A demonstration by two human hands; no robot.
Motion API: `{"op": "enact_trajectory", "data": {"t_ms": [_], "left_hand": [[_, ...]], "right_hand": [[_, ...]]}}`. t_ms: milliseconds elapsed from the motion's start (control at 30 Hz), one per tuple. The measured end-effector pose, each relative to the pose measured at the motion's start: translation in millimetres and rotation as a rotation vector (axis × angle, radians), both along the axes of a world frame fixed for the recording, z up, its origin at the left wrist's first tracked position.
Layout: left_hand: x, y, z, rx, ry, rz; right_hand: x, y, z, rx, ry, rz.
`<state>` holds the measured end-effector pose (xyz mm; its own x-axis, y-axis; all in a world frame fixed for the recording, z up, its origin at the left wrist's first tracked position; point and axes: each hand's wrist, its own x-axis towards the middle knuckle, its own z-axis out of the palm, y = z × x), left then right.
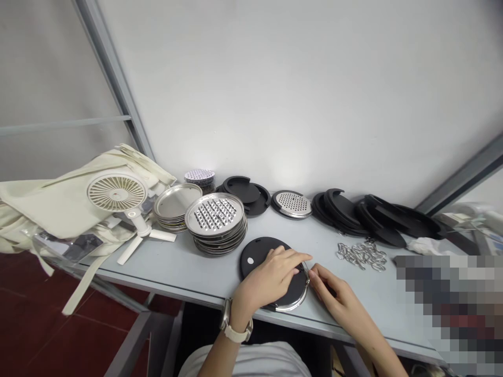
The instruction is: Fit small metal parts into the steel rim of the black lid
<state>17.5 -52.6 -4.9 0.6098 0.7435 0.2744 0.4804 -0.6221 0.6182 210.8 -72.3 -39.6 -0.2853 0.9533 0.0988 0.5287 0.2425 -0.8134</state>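
Note:
A round black disc (261, 254), with a white dot on top and a silvery metal rim along its lower right side, lies near the table's front edge. My left hand (273, 272), with a watch at the wrist, rests across the disc with the index finger stretched toward the right rim. At that rim, my right hand (332, 293) pinches a small metal wire clip (308, 280), partly covered by the fingertips. Several similar wire clips (361, 255) are heaped on the table to the right.
Behind my left hand stands a stack of round metal grater plates (216, 214), beside a stack of plain metal discs (176, 201). Black discs (341, 209) line the wall, near a perforated plate (293, 203). A white fan (118, 193) and cream bag (70, 204) occupy the left.

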Motion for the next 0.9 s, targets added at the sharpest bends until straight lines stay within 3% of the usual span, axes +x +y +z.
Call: {"op": "enact_trajectory", "data": {"t_ms": [567,900], "left_hand": [[-0.1,-0.3,1.0,0.003,0.000,-0.008],[-0.1,-1.1,0.1,-0.011,-0.016,0.009]], "right_hand": [[-1.3,-1.6,3.5,0.018,-0.001,-0.035],[-0.6,0.7,0.4,0.019,-0.007,0.018]]}}
